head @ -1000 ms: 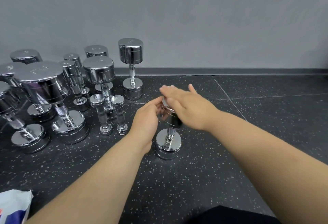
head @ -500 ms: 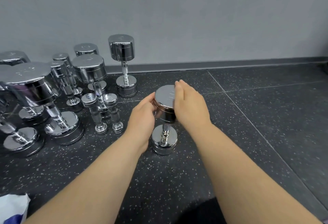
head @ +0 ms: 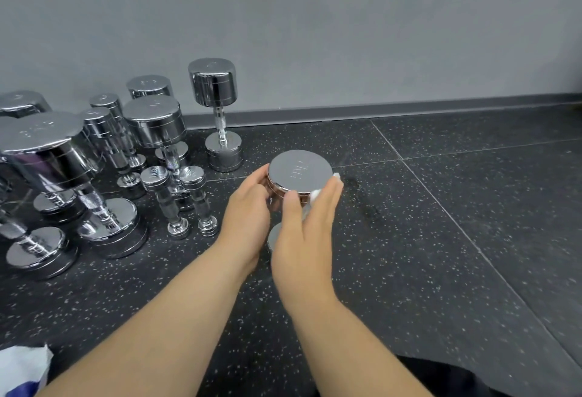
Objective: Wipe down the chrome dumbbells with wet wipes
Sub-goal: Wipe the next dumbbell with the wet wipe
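1. One chrome dumbbell (head: 300, 171) in hand: it stands upright on its lower head on the dark speckled floor (head: 441, 239), in front of the person and apart from the others. Its flat top face is bare and in full view.
2. One left hand (head: 248, 217): its fingers are curled round the left side of the upper head, steadying it.
3. One right hand (head: 307, 229): its fingers lie close together and bend round the right side of the same head, with the thumb on the near rim.
4. One wet wipe (head: 317, 192): it is white and trapped between the right fingers and the chrome, showing only at the fingertips and beside the thumb.
5. Change noted: a second ago the right hand lay flat across the top face. It has since slid off and come round to the side band. The left hand has kept its hold.
6. Reading of the change: the top face is probably wiped and the side of the upper head is now the step in hand. The handle and lower head, largely hidden behind the hands, probably remain.
7. Many more dumbbells (head: 63, 176) stand to the left. They include a tall one (head: 215, 113) by the grey wall (head: 315, 34) and a small pair (head: 176, 201). Nothing shows whether these are done.
8. One white-and-blue packet (head: 22, 368) at the lower left edge, contents not legible.
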Motion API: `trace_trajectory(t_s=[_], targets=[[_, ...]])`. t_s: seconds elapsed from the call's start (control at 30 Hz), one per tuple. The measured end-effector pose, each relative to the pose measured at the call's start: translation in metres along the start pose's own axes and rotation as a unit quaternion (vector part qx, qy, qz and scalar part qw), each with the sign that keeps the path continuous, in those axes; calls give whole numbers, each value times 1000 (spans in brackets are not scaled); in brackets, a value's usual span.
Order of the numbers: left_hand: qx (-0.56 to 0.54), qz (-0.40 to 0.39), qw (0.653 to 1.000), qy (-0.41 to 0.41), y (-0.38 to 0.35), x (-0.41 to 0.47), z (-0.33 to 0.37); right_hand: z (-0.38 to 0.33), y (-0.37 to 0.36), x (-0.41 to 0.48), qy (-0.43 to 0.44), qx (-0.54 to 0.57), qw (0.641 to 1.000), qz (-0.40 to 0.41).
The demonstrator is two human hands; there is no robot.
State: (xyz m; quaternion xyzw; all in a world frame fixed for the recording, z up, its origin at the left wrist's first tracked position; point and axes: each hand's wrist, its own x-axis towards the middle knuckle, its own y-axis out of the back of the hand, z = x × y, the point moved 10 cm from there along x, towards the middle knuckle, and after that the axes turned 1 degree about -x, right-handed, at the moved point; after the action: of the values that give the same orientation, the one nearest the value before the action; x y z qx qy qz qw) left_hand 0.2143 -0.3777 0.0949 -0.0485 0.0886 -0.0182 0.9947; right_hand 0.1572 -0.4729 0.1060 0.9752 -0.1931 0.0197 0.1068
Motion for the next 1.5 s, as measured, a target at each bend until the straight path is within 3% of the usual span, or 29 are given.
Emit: trace_trajectory(t_s=[0.07,0.2,0.37,0.53,0.7,0.83,1.0,1.1,1.17,1.27,1.33,1.4,1.5], targets=[[3,10,1000,0,1,-2,1,7,0,9,-1,8,1000,5],[18,13,1000,-8,2,-5,1,30,19,48,-122,90,987,45],[37,24,999,-25,2,-3,8,2,-8,-3,-31,80,995,60],[27,-1,999,-26,-2,-1,-1,27,19,45,-128,100,982,98],[77,19,996,-29,6,6,3,-5,-11,-5,-23,91,994,61],[59,1,997,-43,-1,5,-2,29,21,47,-139,101,977,122],[81,-17,995,-55,-5,5,-4,-10,-17,-14,-37,95,993,56],[58,9,997,-48,0,5,-2,25,14,40,-140,136,974,111],[68,12,996,-48,1,4,-2,32,18,43,-179,163,965,106],[103,12,993,-58,0,3,6,-5,-7,-3,-76,100,991,49],[86,24,994,-55,1,4,7,-4,-7,-2,-56,104,991,67],[63,24,997,-39,-2,1,4,28,14,35,-148,147,972,104],[54,32,998,-19,0,-2,-5,56,24,64,-276,255,924,62]])
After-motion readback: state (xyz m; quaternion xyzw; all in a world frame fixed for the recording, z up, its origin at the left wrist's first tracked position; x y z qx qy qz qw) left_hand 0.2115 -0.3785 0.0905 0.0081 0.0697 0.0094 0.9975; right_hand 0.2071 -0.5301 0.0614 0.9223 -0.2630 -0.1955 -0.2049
